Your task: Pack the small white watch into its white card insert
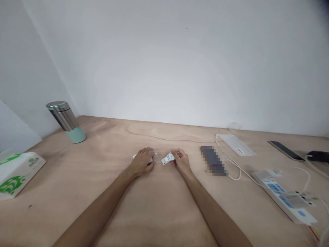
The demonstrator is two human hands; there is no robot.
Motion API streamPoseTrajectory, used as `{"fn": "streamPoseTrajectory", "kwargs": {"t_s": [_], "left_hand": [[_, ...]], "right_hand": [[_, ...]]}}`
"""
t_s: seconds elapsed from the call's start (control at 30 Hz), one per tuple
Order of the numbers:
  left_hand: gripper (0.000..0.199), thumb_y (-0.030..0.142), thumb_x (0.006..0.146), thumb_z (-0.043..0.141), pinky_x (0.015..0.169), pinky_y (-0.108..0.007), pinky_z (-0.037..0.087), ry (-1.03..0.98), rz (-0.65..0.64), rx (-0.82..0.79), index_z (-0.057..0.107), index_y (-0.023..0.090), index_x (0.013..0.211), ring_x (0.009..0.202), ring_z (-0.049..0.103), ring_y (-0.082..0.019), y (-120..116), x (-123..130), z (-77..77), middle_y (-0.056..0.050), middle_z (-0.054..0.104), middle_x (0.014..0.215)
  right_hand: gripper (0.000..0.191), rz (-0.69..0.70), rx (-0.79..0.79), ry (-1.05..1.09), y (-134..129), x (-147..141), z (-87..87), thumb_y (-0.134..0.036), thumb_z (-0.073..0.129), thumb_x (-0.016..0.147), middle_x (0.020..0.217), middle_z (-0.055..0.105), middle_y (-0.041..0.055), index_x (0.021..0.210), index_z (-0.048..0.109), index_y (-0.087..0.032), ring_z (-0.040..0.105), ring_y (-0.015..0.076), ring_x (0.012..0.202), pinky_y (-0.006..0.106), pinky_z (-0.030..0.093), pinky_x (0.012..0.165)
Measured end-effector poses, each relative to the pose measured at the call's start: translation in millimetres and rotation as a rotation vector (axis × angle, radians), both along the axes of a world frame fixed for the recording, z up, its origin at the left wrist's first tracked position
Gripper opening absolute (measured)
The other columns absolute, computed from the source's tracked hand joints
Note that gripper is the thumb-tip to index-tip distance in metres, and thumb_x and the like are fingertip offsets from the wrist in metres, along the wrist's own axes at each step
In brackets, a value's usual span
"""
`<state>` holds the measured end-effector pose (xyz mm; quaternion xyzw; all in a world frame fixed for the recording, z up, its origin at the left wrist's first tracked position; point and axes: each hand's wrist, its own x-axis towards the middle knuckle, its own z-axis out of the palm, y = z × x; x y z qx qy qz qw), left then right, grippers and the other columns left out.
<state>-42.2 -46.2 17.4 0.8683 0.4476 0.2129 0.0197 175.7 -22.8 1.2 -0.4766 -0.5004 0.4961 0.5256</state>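
Observation:
Between the thumb and fingers of my right hand [181, 160] is a white wristwatch [168, 158], its round dial facing up and its strap pointing left, just above or on the wooden table [159, 206]. To the left, my left hand [142, 162] curls over a small white object [150, 160], palm down. Most of that object is hidden under the fingers, so its kind cannot be told. Some clear plastic [155, 156] shows beside the left fingertips. A short gap separates the two hands.
Right of my hands lie a blurred-out phone [214, 160], a white pouch [236, 144], a dark flat device [285, 150] and a power strip [284, 197] with white cables. At left stand a steel and mint tumbler [67, 121] and a tissue pack [22, 173]. A wall [164, 61] closes the back.

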Motion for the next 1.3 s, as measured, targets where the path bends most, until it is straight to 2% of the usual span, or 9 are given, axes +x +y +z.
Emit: {"fn": "streamPoseTrajectory", "kwargs": {"t_s": [0.13,0.27,0.47,0.7,0.83,0.97,1.1,1.3], "left_hand": [[0.01,0.027,0.083,0.051,0.09,-0.04,0.041,-0.002,0.008,-0.012,0.054,0.019,0.088,0.101,0.048,-0.024,2,-2,0.0,-0.01,0.053,0.107],[0.013,0.03,0.084,0.051,0.083,-0.038,0.042,0.018,0.007,0.011,0.057,0.018,0.084,0.092,0.047,-0.023,5,-5,-1.3,-0.009,0.053,0.097],[0.02,0.027,0.087,0.048,0.083,-0.042,0.038,0.131,0.042,0.133,0.062,0.019,0.077,0.093,0.045,-0.026,7,-8,0.2,-0.01,0.057,0.085],[0.021,0.022,0.089,0.043,0.08,-0.041,0.037,0.217,0.049,0.185,0.063,0.02,0.08,0.09,0.049,-0.025,10,-10,1.1,-0.008,0.064,0.077],[0.034,0.028,0.092,0.041,0.079,-0.043,0.036,0.215,0.009,0.169,0.065,0.021,0.069,0.089,0.05,-0.026,9,-10,-0.3,-0.009,0.064,0.066],[0.043,0.036,0.093,0.039,0.079,-0.042,0.036,0.204,0.023,0.158,0.067,0.019,0.065,0.09,0.05,-0.026,7,-8,2.1,-0.011,0.064,0.066],[0.045,0.041,0.092,0.042,0.076,-0.04,0.036,0.225,0.019,0.214,0.068,0.018,0.064,0.087,0.051,-0.026,6,-7,5.0,-0.011,0.065,0.069],[0.047,0.041,0.092,0.044,0.072,-0.038,0.035,0.228,-0.022,0.328,0.066,0.016,0.057,0.079,0.052,-0.024,4,-4,4.9,-0.009,0.063,0.057]], "right_hand": [[0.032,0.06,-0.006,0.006,-2,1,2.6,-0.045,0.064,0.071,0.057,0.059,-0.0018,0.087,0.06,-0.017,0.05,0.0104,0.043,0.02,0.039,0.038],[0.031,0.095,-0.004,0.006,-2,1,3.5,-0.04,0.063,0.069,0.061,0.061,-0.0011,0.091,0.062,-0.017,0.052,0.0108,0.046,0.02,0.04,0.039],[0.043,0.113,-0.009,0.022,-3,2,4.0,-0.045,0.066,0.068,0.067,0.065,0.0007,0.101,0.062,-0.017,0.052,0.0095,0.045,0.02,0.04,0.04],[0.039,0.135,-0.018,0.042,-3,2,3.4,-0.043,0.068,0.068,0.06,0.062,-0.0011,0.097,0.066,-0.017,0.05,0.0083,0.043,0.019,0.039,0.041],[0.037,0.156,-0.009,0.038,-4,2,4.1,-0.042,0.067,0.07,0.06,0.063,-0.001,0.097,0.067,-0.018,0.049,0.0084,0.043,0.02,0.039,0.041],[0.035,0.156,-0.012,0.029,-6,2,6.2,-0.042,0.067,0.07,0.061,0.063,-0.0006,0.096,0.068,-0.019,0.05,0.0093,0.044,0.021,0.039,0.042],[0.033,0.158,-0.021,0.028,-6,1,7.2,-0.041,0.067,0.07,0.058,0.062,-0.0015,0.094,0.068,-0.019,0.049,0.0093,0.043,0.02,0.038,0.042],[0.033,0.17,-0.013,0.035,-5,2,4.3,-0.042,0.068,0.069,0.057,0.061,-0.0016,0.094,0.069,-0.019,0.048,0.0089,0.043,0.02,0.037,0.041]]}}
